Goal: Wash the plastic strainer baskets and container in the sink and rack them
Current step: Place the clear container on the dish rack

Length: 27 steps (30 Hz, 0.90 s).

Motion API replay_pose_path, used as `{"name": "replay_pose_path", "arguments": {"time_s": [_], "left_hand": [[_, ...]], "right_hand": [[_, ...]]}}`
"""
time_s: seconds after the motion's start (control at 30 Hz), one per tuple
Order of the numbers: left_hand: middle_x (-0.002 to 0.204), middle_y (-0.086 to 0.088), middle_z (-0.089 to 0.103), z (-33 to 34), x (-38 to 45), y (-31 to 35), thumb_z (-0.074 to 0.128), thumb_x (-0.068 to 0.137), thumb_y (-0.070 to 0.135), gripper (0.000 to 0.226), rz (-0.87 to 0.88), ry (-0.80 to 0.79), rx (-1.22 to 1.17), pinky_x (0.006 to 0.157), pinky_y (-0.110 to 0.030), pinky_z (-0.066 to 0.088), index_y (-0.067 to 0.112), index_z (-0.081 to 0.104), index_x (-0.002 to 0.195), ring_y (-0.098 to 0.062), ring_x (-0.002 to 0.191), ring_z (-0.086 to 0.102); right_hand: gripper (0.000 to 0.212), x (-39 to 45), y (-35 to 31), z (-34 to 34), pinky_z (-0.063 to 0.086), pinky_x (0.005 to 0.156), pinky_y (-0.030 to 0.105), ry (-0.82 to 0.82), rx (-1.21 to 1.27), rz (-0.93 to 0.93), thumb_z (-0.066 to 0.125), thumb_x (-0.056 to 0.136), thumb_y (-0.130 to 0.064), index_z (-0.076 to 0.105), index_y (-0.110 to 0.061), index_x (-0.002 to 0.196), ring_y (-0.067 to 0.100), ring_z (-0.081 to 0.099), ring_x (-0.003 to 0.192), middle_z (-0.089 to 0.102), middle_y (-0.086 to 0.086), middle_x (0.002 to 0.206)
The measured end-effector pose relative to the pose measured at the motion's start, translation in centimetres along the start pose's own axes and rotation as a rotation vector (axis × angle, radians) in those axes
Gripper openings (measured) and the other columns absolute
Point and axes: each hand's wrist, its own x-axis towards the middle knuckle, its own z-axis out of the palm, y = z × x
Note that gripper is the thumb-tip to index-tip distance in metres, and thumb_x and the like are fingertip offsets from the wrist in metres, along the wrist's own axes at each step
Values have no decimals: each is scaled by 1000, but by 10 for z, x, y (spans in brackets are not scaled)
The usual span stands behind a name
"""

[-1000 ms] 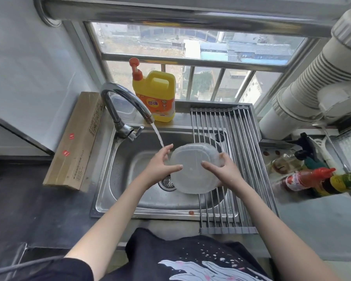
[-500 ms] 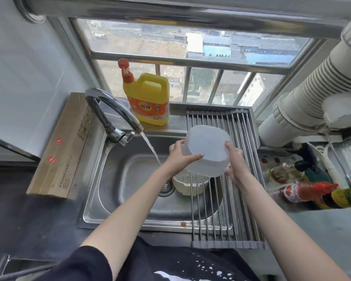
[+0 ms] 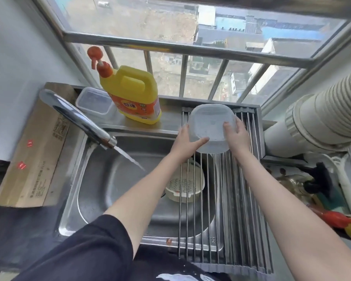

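Note:
A translucent plastic container [image 3: 208,122] is held bottom-up over the far end of the roll-up metal rack [image 3: 229,199]. My left hand [image 3: 185,145] grips its left side and my right hand [image 3: 236,136] grips its right side. Whether its rim touches the rack bars I cannot tell. Below the rack, a cream strainer basket [image 3: 183,184] lies in the steel sink [image 3: 114,179]. The tap [image 3: 77,118] is running, its water stream falling into the basin left of my hands.
A yellow detergent bottle [image 3: 132,94] and a clear lidded box [image 3: 94,103] stand on the ledge behind the sink. A cardboard box [image 3: 32,155] lies left of the sink. Sauce bottles [image 3: 336,220] and a white duct [image 3: 322,114] crowd the right side.
Both hands lifted the container out of the water stream over the sink, turned it over, and carried it right and away to the far end of the rack. The strainer basket came into view.

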Motion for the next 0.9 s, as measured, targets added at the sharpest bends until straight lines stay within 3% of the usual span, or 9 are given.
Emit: {"name": "replay_pose_path", "arguments": {"time_s": [0.1, 0.17, 0.33, 0.4, 0.53, 0.6, 0.7, 0.8, 0.9], "left_hand": [[152, -4, 28, 7, 6, -2, 66, 77, 56, 91, 6, 53, 134, 117, -46, 19, 14, 24, 146, -25, 143, 16], [154, -4, 25, 8, 7, -1, 65, 78, 55, 91, -2, 58, 116, 116, -44, 18, 14, 22, 147, -24, 143, 15], [142, 0, 46, -16, -1, -15, 55, 79, 63, 78, -21, -43, -29, 108, -42, 36, 19, 41, 141, -19, 130, 43], [128, -1, 60, -31, -14, -27, 56, 88, 46, 51, -50, -39, -104, 103, -36, 42, 15, 57, 128, -17, 120, 54], [96, -10, 69, -52, -52, -67, 56, 90, 9, 15, -124, -46, -154, 89, -39, 51, 9, 69, 98, -22, 95, 65], [92, -13, 68, -58, -73, -92, 54, 91, 6, 14, -209, -83, -119, 79, -35, 52, 9, 68, 94, -25, 90, 64], [91, -11, 68, -71, -104, -131, 55, 91, 15, 11, -354, -119, -50, 77, -29, 45, 14, 66, 93, -25, 89, 63], [91, -6, 66, -85, -131, -159, 56, 93, 23, 9, -439, -113, -73, 70, -27, 45, 17, 62, 90, -18, 83, 62], [94, -6, 64, -98, -147, -175, 53, 94, 15, 7, -481, -59, -176, 58, -19, 43, 13, 61, 94, -11, 71, 59]], "right_hand": [[59, 6, 4, 4, 35, 107, 38, 5, -96, -13, 42, 98, -43, 28, -17, 148, 26, 42, 132, 41, 6, 148], [65, 5, 2, 7, 29, 110, 37, 19, -112, -24, 42, 99, -42, 20, -10, 150, 27, 34, 138, 31, 9, 153], [48, -29, -16, 14, 29, 99, 25, 267, -177, -255, 48, 97, -22, 33, -5, 139, 26, 40, 128, 42, 12, 141], [32, -57, -15, 23, 37, 96, 35, 279, -270, -443, 49, 91, -8, 47, -4, 123, 29, 47, 114, 53, 13, 121], [16, -124, 2, 64, 46, 72, 38, -31, -630, -807, 54, 74, -11, 63, -10, 87, 27, 59, 82, 65, 6, 83], [23, -147, 12, 91, 40, 88, 41, -234, -1023, -896, 56, 78, -24, 67, -14, 96, 26, 60, 92, 69, 4, 92], [32, -165, 22, 118, -3, 114, 58, -565, -1519, -724, 44, 94, -28, 63, -15, 116, 30, 50, 118, 66, 6, 111], [25, -166, 32, 129, -24, 102, 67, -583, -1774, -640, 50, 92, -25, 66, -22, 110, 30, 56, 113, 70, 0, 98], [20, -162, 34, 130, -20, 106, 66, -529, -1682, -614, 50, 86, -8, 66, -19, 90, 26, 63, 97, 67, -4, 72]]}}
